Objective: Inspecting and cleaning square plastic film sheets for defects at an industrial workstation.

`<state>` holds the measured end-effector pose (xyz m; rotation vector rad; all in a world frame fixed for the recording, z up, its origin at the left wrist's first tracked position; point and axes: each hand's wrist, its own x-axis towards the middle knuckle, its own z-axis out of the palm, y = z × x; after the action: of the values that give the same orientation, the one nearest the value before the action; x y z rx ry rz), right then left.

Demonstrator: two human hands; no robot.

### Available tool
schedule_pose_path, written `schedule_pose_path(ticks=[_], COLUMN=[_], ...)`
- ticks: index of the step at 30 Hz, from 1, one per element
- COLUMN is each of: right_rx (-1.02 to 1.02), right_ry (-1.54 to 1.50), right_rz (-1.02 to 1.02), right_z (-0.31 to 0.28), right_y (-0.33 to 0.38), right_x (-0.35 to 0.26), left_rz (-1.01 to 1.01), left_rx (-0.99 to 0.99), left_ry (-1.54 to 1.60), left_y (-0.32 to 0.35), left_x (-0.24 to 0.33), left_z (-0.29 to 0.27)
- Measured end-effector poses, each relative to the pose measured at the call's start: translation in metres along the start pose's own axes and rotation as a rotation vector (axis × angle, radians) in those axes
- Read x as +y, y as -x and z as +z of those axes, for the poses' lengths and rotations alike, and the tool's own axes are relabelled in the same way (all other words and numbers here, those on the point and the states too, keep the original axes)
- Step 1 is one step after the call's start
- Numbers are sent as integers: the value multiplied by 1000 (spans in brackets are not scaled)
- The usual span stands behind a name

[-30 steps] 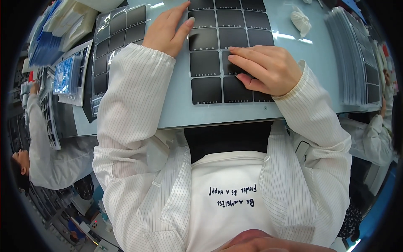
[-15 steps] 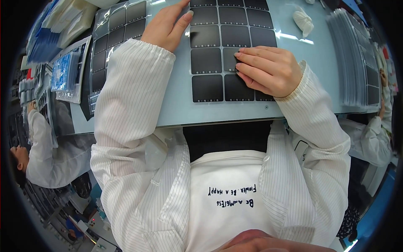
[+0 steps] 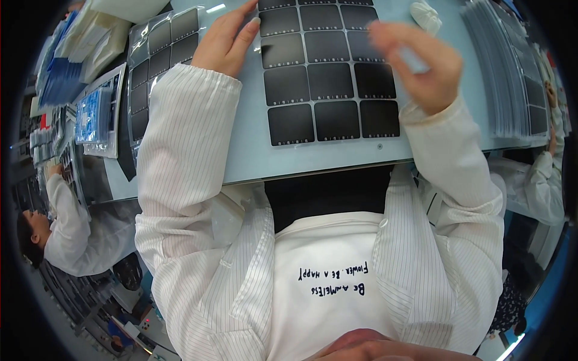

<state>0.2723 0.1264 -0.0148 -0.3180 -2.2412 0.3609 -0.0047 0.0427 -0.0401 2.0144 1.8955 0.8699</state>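
Note:
A sheet of dark rectangular panels [image 3: 337, 118] in rows, each with a row of small light marks along its lower edge, lies flat on the glass-topped table. My left hand [image 3: 227, 41] rests at the sheet's upper left edge, fingers stretched out and thumb apart, holding nothing that I can see. Over the sheet's right side is my right hand [image 3: 428, 67], lifted and smeared by motion. Its fingertips are near a panel in the right column, and I cannot make out whether they hold anything.
Another panel sheet [image 3: 159, 62] lies to the left. Beyond it are a blue packet [image 3: 93, 114] and stacked clear sleeves [image 3: 90, 36]. A thick stack of clear sheets [image 3: 503, 78] stands at the right, near a crumpled white wad [image 3: 425, 17]. Other people work on both sides.
My right hand has lifted off the middle panels and moved up and right, uncovering the right column. My left hand stays at the sheet's edge. The view has shifted slightly.

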Motion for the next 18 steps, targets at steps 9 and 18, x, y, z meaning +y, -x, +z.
schedule_pose_path(ticks=[9,18], right_rx=[205,-135], right_ry=[556,72], right_rz=[597,682], right_z=[-49,-15], right_y=[-1,5], right_x=[64,47], left_rz=[48,23], left_rx=[-42,-37], left_ry=[60,63], left_y=[-7,-2], left_x=[-10,-10], left_z=[3,-3])
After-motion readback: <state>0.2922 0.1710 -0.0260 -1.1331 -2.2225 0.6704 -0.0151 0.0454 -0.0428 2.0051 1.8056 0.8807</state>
